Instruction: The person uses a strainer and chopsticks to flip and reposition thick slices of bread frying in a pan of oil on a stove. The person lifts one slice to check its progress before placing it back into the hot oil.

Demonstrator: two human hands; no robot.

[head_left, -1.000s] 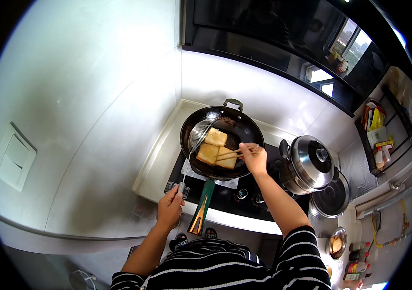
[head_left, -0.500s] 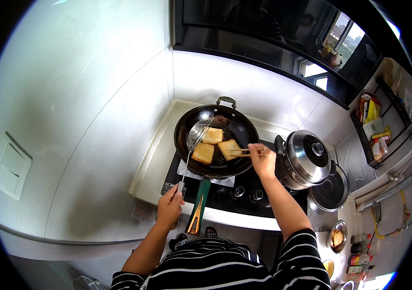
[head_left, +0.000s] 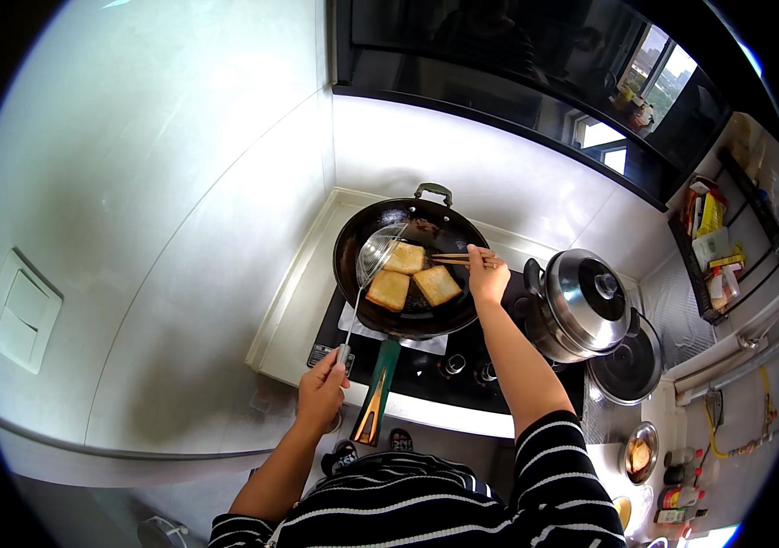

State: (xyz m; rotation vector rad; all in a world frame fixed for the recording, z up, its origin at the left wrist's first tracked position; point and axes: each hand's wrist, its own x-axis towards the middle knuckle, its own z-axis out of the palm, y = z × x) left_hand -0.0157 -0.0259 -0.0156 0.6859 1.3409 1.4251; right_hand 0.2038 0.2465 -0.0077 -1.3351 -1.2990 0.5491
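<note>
Three golden-brown square slices (head_left: 389, 289), perhaps bread or tofu, lie close together in a dark wok (head_left: 462, 320) on the stove. My left hand (head_left: 321, 391) is closed round the handle of a wire skimmer (head_left: 377, 253), whose round mesh head rests at the wok's left side, next to the slices. My right hand (head_left: 488, 274) grips wooden chopsticks (head_left: 451, 259). Their tips point left, close to the top and right slices; whether they touch either one I cannot tell. The wok's green handle (head_left: 376, 393) points toward me, held by neither hand.
A lidded steel pot (head_left: 581, 306) stands right of the wok, with a round black pan or lid (head_left: 627, 361) beyond it. A steel bowl with food (head_left: 640, 454) and several bottles (head_left: 682, 475) sit at lower right. A black range hood (head_left: 517, 100) overhangs the back; a tiled wall borders the left.
My right hand and the chopsticks have moved up and away from the right slice, toward the top one. That right slice now sits turned and slightly lower. My left hand stays put.
</note>
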